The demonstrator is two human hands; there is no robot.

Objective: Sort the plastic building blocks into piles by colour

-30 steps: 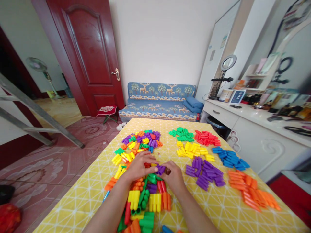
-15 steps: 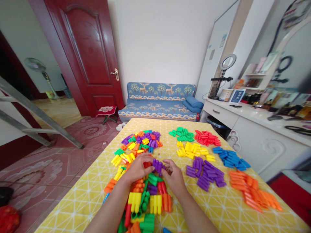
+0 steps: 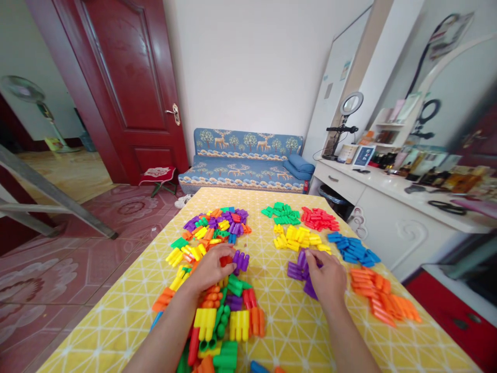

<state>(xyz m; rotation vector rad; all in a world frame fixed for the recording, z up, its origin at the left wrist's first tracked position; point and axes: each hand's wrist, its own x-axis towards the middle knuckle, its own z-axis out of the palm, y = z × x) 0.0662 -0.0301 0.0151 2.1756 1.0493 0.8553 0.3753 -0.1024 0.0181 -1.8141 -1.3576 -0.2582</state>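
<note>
Away from its partner, the right hand [image 3: 329, 273] has swung over to the purple pile [image 3: 295, 271], its hold unclear to me, while the left hand [image 3: 210, 266] pinches a purple piece [image 3: 241, 260] near the mixed blocks [image 3: 205, 321]; placing seems underway, calling next for a release there.

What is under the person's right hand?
Purple blocks on the yellow tablecloth show along the left side of the right hand. Whatever lies directly beneath is covered; whether the hand grips a block cannot be told.
</note>
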